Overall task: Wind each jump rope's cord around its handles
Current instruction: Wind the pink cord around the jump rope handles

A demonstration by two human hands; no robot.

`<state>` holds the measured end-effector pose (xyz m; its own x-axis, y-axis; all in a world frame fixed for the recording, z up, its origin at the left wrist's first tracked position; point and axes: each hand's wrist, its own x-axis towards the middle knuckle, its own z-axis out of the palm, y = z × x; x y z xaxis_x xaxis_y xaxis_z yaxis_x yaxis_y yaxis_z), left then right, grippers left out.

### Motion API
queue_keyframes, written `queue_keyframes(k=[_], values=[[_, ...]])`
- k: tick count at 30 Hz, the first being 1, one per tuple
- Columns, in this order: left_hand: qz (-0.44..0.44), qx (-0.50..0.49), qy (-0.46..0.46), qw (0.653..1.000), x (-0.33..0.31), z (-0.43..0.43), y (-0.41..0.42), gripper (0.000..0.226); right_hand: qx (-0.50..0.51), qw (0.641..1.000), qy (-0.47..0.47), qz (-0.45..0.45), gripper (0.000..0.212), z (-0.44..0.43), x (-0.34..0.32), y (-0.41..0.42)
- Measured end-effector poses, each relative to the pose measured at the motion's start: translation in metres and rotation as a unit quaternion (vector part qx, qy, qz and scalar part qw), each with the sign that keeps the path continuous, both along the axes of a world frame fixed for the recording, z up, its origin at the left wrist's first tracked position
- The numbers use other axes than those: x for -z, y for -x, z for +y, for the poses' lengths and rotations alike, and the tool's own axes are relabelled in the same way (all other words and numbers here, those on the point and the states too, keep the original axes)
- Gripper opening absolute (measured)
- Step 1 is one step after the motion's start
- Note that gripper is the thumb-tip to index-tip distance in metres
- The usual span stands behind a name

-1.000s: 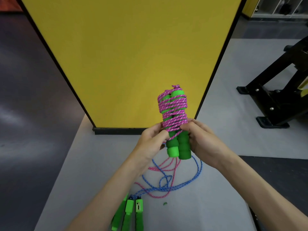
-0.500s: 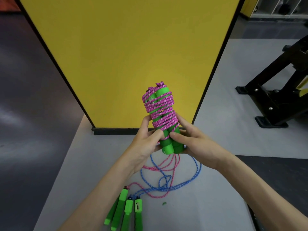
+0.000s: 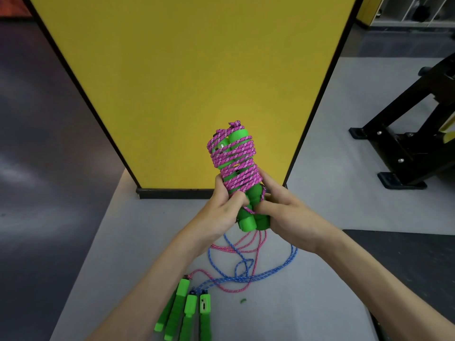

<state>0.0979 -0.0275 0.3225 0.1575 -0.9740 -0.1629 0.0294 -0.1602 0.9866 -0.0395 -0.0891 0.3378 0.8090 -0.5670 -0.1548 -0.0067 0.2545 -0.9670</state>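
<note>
I hold a pair of green foam handles [image 3: 253, 219] upright, bound together by a magenta cord [image 3: 237, 168] coiled many times around their upper part. My left hand [image 3: 221, 210] grips the bundle from the left, thumb pressed on the lowest coils. My right hand [image 3: 283, 210] clasps the lower handles from the right, thumb on the cord's end. On the grey floor below lie several more green handles [image 3: 187, 308], with a loose pink cord [image 3: 246, 247] and a loose blue cord [image 3: 275, 269] tangled together.
A tall yellow panel [image 3: 192, 82] with a black base stands right behind the bundle. A black metal gym frame [image 3: 403, 143] sits at the right. A dark mat [image 3: 413, 267] lies at lower right, and a small green scrap [image 3: 243, 301] rests on the floor.
The wound bundle shifted left and tilted slightly between the earlier frames, then steadied. Both hands regripped lower on the handles, thumbs now pressing the bottom coils.
</note>
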Motion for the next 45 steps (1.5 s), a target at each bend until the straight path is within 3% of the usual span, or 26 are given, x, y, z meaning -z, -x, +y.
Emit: queue_keyframes(k=[5, 11, 15, 19, 26, 30, 33, 39, 45], values=[[-0.001, 0.018, -0.01, 1.0, -0.001, 0.001, -0.004, 0.061, -0.022, 1.0, 0.004, -0.004, 0.084, -0.002, -0.001, 0.003], [0.038, 0.023, -0.023, 0.999, -0.001, 0.001, -0.009, 0.068, -0.031, 0.999, 0.013, 0.013, 0.083, -0.005, -0.004, 0.005], [0.085, -0.02, 0.002, 0.996, -0.001, 0.0, -0.01, 0.058, 0.104, 0.991, -0.041, 0.075, 0.049, -0.008, 0.003, 0.001], [0.116, -0.096, 0.031, 0.988, 0.004, -0.002, -0.008, 0.055, 0.113, 0.986, -0.03, 0.115, 0.021, -0.004, 0.004, -0.001], [0.072, -0.134, 0.042, 0.987, 0.013, -0.006, 0.0, 0.075, 0.116, 0.989, -0.008, 0.096, 0.028, 0.0, 0.006, -0.004], [0.051, -0.158, 0.037, 0.985, 0.017, -0.006, 0.0, 0.064, 0.126, 0.988, 0.007, 0.088, 0.035, -0.002, 0.005, -0.003], [-0.014, -0.179, 0.025, 0.983, 0.014, -0.005, 0.0, 0.059, 0.134, 0.987, 0.03, 0.084, 0.039, -0.003, 0.006, -0.002], [-0.116, -0.193, -0.023, 0.974, 0.006, -0.002, 0.002, 0.038, 0.129, 0.974, 0.151, 0.11, 0.037, 0.004, 0.009, -0.003], [-0.059, -0.182, -0.04, 0.981, 0.007, -0.004, -0.002, 0.06, 0.153, 0.956, 0.213, 0.135, 0.042, 0.009, 0.008, -0.006]])
